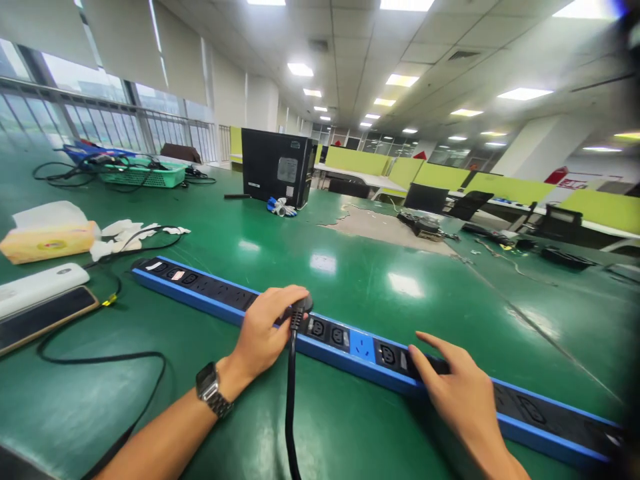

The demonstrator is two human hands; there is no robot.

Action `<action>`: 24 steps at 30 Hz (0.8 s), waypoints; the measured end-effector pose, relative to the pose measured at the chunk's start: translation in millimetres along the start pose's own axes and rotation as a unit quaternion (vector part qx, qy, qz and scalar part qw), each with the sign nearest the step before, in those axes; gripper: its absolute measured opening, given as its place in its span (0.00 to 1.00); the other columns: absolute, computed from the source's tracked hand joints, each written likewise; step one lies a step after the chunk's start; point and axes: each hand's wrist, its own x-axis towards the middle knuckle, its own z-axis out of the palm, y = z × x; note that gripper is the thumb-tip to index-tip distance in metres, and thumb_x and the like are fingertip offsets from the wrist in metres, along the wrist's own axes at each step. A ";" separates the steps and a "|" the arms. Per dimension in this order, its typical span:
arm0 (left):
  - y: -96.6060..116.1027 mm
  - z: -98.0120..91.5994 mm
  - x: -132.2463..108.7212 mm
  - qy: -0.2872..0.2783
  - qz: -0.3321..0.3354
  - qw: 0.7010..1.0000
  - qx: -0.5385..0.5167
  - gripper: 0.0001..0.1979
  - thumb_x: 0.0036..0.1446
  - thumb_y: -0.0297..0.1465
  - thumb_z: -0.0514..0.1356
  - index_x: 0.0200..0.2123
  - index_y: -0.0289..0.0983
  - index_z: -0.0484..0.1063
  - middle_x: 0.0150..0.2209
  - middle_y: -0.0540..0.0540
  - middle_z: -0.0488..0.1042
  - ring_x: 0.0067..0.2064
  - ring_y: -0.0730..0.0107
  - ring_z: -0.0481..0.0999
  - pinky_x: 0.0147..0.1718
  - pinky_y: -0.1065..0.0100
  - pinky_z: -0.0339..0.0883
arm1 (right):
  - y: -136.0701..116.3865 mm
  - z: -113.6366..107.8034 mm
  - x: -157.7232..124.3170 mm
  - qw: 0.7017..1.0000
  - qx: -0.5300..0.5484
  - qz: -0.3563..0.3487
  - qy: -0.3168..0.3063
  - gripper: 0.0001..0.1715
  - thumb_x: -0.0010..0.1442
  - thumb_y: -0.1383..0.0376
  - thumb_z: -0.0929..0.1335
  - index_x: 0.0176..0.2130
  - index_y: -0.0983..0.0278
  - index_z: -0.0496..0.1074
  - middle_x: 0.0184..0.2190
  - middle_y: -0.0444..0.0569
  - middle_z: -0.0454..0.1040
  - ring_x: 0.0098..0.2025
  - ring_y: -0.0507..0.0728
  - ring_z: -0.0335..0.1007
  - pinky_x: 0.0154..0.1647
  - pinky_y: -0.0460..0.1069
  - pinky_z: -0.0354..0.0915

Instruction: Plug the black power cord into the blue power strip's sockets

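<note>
A long blue power strip [215,308] with black sockets and one blue socket lies slantwise across the green table. Near its middle, my left hand [267,327] is closed around a black power plug [301,308], whose thick cord hangs down toward me. The plug is at the sockets; its pins are hidden, so I cannot tell how far in it sits. A watch [213,390] is on my left wrist. Over the right part of the strip rests my right hand [457,387], thumb and forefinger apart, touching the strip's edge. Its other fingers are partly hidden.
At left lie a tissue pack [50,237], crumpled tissues [125,233], a white power bank [43,290], a phone [47,319] and a thin black cable [105,360]. Farther back are a green basket [143,175] with cables, a black computer case [275,167] and gloves [281,207].
</note>
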 end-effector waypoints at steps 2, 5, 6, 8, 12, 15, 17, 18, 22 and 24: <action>14.5 17.7 3.1 -0.027 0.002 1.000 -0.012 0.15 0.59 0.26 0.58 0.50 0.43 0.70 0.46 0.47 0.77 0.47 0.65 0.74 0.47 0.62 0.66 | 5.5 -4.0 -2.7 1.000 0.018 0.020 0.000 0.22 0.56 0.49 0.65 0.39 0.62 0.76 0.37 0.53 0.78 0.41 0.62 0.73 0.42 0.57 0.67; 30.5 48.2 4.6 -0.118 -0.018 0.993 0.004 0.15 0.60 0.26 0.57 0.49 0.44 0.71 0.45 0.48 0.78 0.46 0.64 0.74 0.46 0.60 0.66 | -1.5 -4.6 -3.3 0.998 0.053 0.020 -0.004 0.19 0.57 0.51 0.65 0.38 0.61 0.76 0.37 0.52 0.79 0.42 0.61 0.73 0.44 0.56 0.67; 33.4 56.8 4.4 -0.135 -0.031 0.990 0.011 0.15 0.60 0.27 0.57 0.50 0.44 0.71 0.45 0.48 0.78 0.45 0.63 0.74 0.46 0.60 0.66 | -4.2 -4.7 -3.0 0.998 0.061 0.020 -0.002 0.18 0.58 0.52 0.65 0.38 0.61 0.76 0.37 0.51 0.79 0.41 0.60 0.73 0.44 0.56 0.67; 36.3 69.0 3.7 -0.156 -0.050 0.986 0.023 0.15 0.60 0.27 0.57 0.50 0.44 0.71 0.45 0.49 0.78 0.45 0.63 0.74 0.45 0.60 0.66 | -8.0 -5.7 -2.5 0.997 0.072 0.019 0.003 0.16 0.58 0.53 0.65 0.37 0.61 0.76 0.37 0.51 0.79 0.41 0.60 0.73 0.44 0.56 0.67; 40.2 77.8 3.2 -0.185 -0.055 0.980 0.051 0.16 0.59 0.27 0.58 0.50 0.44 0.71 0.43 0.48 0.78 0.44 0.63 0.74 0.45 0.60 0.65 | -15.5 -9.5 -3.6 0.995 0.096 0.006 -0.002 0.13 0.58 0.56 0.66 0.37 0.61 0.75 0.36 0.50 0.78 0.41 0.59 0.72 0.44 0.56 0.68; 45.8 80.3 3.7 -0.215 -0.036 0.972 0.084 0.17 0.57 0.26 0.59 0.50 0.44 0.71 0.42 0.48 0.78 0.45 0.61 0.73 0.45 0.58 0.63 | -27.0 -8.3 -6.2 0.992 0.119 -0.027 -0.037 0.12 0.58 0.58 0.67 0.40 0.61 0.74 0.39 0.50 0.78 0.43 0.59 0.71 0.46 0.56 0.67; 47.9 78.5 4.1 -0.226 -0.022 0.970 0.089 0.20 0.56 0.25 0.59 0.52 0.44 0.69 0.45 0.48 0.77 0.48 0.61 0.72 0.48 0.56 0.62 | -34.7 -4.7 -7.0 0.987 0.126 -0.058 -0.085 0.18 0.57 0.60 0.68 0.47 0.61 0.72 0.43 0.51 0.76 0.45 0.59 0.70 0.47 0.56 0.67; 47.0 74.8 4.2 -0.230 -0.018 0.969 0.087 0.23 0.56 0.26 0.60 0.55 0.44 0.66 0.47 0.47 0.76 0.49 0.61 0.71 0.50 0.56 0.61 | -37.8 -2.5 -6.6 0.983 0.124 -0.074 -0.111 0.22 0.57 0.61 0.68 0.51 0.61 0.69 0.45 0.51 0.76 0.46 0.59 0.69 0.47 0.57 0.66; 22.0 31.9 2.4 -0.226 -0.020 0.967 0.117 0.38 0.50 0.34 0.66 0.63 0.44 0.54 0.55 0.44 0.71 0.55 0.57 0.68 0.54 0.54 0.60 | -49.1 2.0 3.1 0.971 0.124 -0.127 -0.162 0.22 0.57 0.64 0.67 0.52 0.59 0.69 0.43 0.50 0.76 0.44 0.59 0.69 0.46 0.57 0.65; -1.6 -1.4 -1.9 -0.201 -0.042 0.962 0.179 0.35 0.48 0.40 0.67 0.60 0.44 0.61 0.56 0.42 0.71 0.56 0.52 0.67 0.56 0.50 0.57 | -61.3 1.8 11.6 0.974 0.146 -0.129 -0.115 0.16 0.59 0.63 0.67 0.48 0.59 0.71 0.39 0.49 0.77 0.42 0.58 0.69 0.44 0.55 0.65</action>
